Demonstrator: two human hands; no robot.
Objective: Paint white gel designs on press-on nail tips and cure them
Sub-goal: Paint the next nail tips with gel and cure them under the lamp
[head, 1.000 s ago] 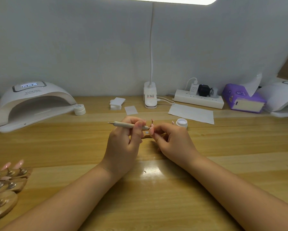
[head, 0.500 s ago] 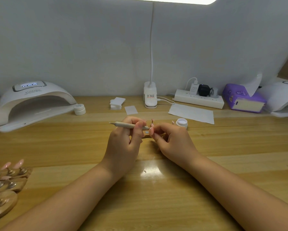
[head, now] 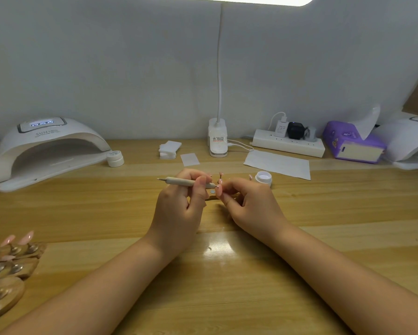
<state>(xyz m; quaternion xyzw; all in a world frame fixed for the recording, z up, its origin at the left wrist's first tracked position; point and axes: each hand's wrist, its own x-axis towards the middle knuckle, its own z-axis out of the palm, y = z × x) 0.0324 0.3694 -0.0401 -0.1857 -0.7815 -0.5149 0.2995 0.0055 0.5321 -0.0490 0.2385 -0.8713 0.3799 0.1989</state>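
Our left hand [head: 176, 213] has its grip curled round the pen [head: 186, 182], lying level, tip toward a pink nail tip [head: 219, 187]. Our right hand [head: 251, 206] pinches that tip's stand above mid-bench [head: 227, 274]. The open gel pot [head: 263, 178] sits just beyond the right hand. The lamp [head: 46, 148] stands far left; more tips [head: 7, 257] lie at the near-left edge.

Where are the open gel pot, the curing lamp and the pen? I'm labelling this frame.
open gel pot [head: 263, 177]: head view, white inside.
curing lamp [head: 47, 134]: head view, top shell.
pen [head: 180, 181]: head view, mid handle.
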